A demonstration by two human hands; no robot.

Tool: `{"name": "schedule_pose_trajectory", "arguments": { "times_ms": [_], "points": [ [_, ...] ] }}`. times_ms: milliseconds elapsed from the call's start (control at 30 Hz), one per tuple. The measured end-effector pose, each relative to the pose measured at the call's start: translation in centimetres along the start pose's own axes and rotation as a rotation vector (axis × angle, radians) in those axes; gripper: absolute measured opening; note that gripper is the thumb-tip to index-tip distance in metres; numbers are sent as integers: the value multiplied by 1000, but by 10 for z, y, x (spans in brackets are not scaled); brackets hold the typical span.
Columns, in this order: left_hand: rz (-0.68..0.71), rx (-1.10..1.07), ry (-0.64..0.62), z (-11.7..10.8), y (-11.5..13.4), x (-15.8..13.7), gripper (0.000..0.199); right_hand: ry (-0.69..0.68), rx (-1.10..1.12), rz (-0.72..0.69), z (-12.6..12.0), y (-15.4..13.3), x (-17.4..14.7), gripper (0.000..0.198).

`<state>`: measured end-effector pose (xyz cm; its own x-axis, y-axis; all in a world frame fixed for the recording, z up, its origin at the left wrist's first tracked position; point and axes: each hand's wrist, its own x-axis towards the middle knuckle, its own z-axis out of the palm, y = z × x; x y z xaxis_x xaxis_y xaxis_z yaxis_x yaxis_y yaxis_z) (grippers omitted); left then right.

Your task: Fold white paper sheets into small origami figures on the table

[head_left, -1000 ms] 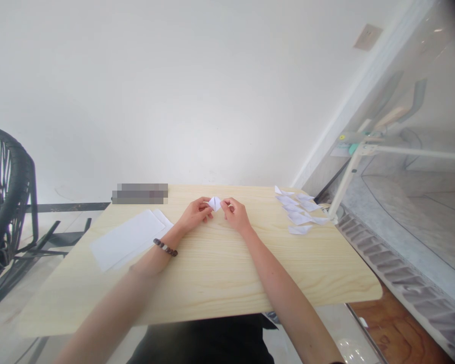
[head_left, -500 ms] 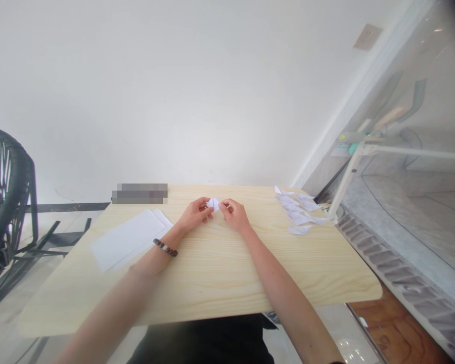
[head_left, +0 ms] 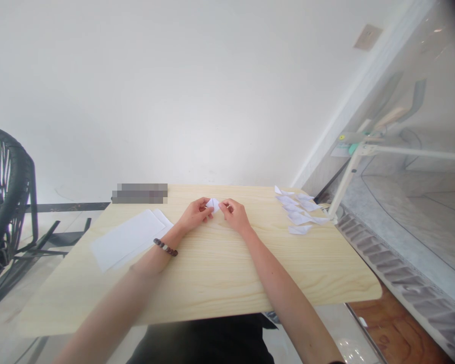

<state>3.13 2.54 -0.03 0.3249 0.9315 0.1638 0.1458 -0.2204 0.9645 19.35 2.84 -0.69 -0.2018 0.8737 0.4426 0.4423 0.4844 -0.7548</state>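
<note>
A small folded piece of white paper [head_left: 213, 203] is held between my two hands above the middle of the wooden table [head_left: 220, 273]. My left hand [head_left: 195, 212] pinches its left side, thumb in front and fingers behind. At its right edge, my right hand [head_left: 233, 212] grips the paper between thumb and fingertips. White paper sheets [head_left: 131, 238] lie flat to the left, partly behind my left forearm. Over on the right are several folded white paper pieces [head_left: 300, 217] with pointed ends, set out in a loose group.
A blurred-out dark object [head_left: 139, 194] sits at the table's back left corner. The white wall [head_left: 197, 101] rises behind the table. A dark woven chair [head_left: 13, 167] stands at the left, and a white metal frame [head_left: 347, 182] is beyond the right edge.
</note>
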Motion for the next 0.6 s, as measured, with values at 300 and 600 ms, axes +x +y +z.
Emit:
{"name": "schedule_pose_trajectory", "arguments": {
  "times_ms": [300, 600],
  "points": [
    [33, -24, -27, -3, -3, -1, 25, -30, 25, -3, 0, -1, 0, 28],
    [-14, -37, 93, 2, 7, -3, 35, 3, 20, 28, 0, -2, 0, 29]
  ]
}}
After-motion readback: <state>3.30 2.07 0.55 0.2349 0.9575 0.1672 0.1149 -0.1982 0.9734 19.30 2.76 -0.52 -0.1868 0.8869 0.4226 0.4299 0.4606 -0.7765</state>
